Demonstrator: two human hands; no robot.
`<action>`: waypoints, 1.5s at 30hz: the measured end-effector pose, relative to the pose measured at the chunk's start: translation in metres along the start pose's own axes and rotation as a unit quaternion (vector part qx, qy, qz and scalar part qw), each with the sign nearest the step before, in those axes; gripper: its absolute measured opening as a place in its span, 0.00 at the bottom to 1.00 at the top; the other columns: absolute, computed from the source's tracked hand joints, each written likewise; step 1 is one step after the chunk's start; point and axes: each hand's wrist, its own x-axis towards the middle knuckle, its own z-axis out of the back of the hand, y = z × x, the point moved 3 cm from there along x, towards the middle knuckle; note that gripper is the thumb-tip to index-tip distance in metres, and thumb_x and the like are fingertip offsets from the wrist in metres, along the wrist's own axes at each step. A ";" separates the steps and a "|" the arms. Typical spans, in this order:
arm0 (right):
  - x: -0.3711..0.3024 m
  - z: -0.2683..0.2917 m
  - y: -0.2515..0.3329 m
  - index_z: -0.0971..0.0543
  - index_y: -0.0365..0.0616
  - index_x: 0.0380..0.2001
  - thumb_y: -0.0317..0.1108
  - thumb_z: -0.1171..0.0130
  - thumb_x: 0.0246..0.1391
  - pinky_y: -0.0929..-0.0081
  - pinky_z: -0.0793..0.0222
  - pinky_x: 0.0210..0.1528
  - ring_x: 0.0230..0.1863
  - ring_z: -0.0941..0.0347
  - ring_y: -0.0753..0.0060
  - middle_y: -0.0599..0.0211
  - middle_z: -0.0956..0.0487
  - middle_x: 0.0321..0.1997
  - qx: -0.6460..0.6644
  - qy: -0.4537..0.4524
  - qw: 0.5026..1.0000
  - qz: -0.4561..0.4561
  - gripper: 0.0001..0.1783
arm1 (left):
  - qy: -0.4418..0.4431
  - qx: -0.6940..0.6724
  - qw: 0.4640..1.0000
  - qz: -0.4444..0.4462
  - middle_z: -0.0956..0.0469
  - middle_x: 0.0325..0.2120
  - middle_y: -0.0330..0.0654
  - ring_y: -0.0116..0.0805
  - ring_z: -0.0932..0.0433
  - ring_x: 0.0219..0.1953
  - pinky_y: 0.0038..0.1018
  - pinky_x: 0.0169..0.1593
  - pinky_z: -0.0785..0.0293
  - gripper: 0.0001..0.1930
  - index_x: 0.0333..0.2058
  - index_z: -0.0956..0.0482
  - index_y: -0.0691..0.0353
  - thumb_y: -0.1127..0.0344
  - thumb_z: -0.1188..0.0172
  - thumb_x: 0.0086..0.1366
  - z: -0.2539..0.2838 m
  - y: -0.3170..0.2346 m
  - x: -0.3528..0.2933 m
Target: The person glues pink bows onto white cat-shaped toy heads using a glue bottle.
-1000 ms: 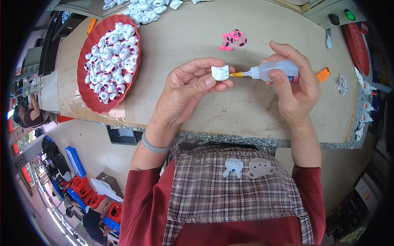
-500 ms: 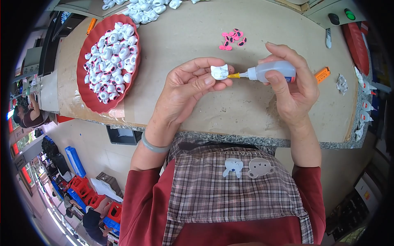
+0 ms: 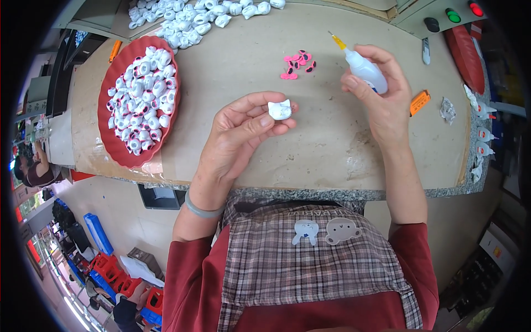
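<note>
Between the thumb and fingers of my left hand [image 3: 243, 124] is a small white cat-head figure [image 3: 280, 110], its pointed ears facing away from me. My right hand [image 3: 387, 91] grips a translucent squeeze glue bottle [image 3: 366, 72], held tilted with its yellow nozzle tip up and to the left, well apart from the figure. Beyond my hands lies a small pile of pink pieces with black oval patches [image 3: 297, 63]. To the left, a red scalloped tray [image 3: 105, 119] is heaped with white figures [image 3: 145, 91], many showing pink and black parts.
More plain white figures [image 3: 193, 22] are piled at the far left. An orange cutter [image 3: 420, 103] and a crumpled foil scrap [image 3: 447, 110] lie right of my right hand. Several glue bottles [image 3: 484, 134] line the right edge. Behind me on the left, other people are at work.
My right hand has drawn the glue bottle away from the figure and turned its nozzle upward. My left hand still holds the figure, now a little lower in view and turned.
</note>
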 end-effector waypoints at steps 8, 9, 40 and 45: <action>0.009 -0.002 -0.014 0.26 0.41 0.36 0.24 0.40 0.49 0.80 0.32 0.34 0.32 0.28 0.78 0.70 0.26 0.32 -0.181 0.027 0.981 -0.060 0.09 | 0.009 0.009 1.000 0.004 0.26 0.44 0.59 0.38 0.21 0.41 0.24 0.46 0.23 0.16 0.49 0.30 0.73 0.77 0.48 0.61 -0.002 -0.001 -0.003; 0.013 -0.006 -0.013 0.25 0.41 0.34 0.24 0.41 0.49 0.78 0.32 0.33 0.31 0.27 0.75 0.69 0.26 0.31 -0.247 0.051 0.968 -0.011 0.08 | 0.011 0.008 1.000 0.006 0.26 0.44 0.58 0.38 0.21 0.41 0.24 0.46 0.23 0.16 0.49 0.30 0.73 0.77 0.48 0.61 -0.001 -0.001 -0.003; -0.020 -0.034 0.006 0.28 0.40 0.29 0.22 0.37 0.46 0.83 0.32 0.28 0.26 0.29 0.82 0.65 0.23 0.27 -0.002 0.209 0.972 -0.107 0.10 | -0.035 0.175 0.983 -0.052 0.22 0.39 0.48 0.31 0.22 0.40 0.25 0.46 0.25 0.17 0.48 0.28 0.72 0.74 0.42 0.60 -0.009 0.007 -0.004; -0.022 -0.033 0.002 0.29 0.41 0.28 0.22 0.37 0.46 0.84 0.32 0.28 0.27 0.29 0.82 0.66 0.22 0.27 -0.028 0.209 0.971 -0.115 0.10 | -0.040 0.202 0.977 -0.045 0.22 0.37 0.43 0.28 0.23 0.40 0.22 0.46 0.26 0.16 0.47 0.26 0.70 0.77 0.42 0.59 -0.017 0.004 -0.006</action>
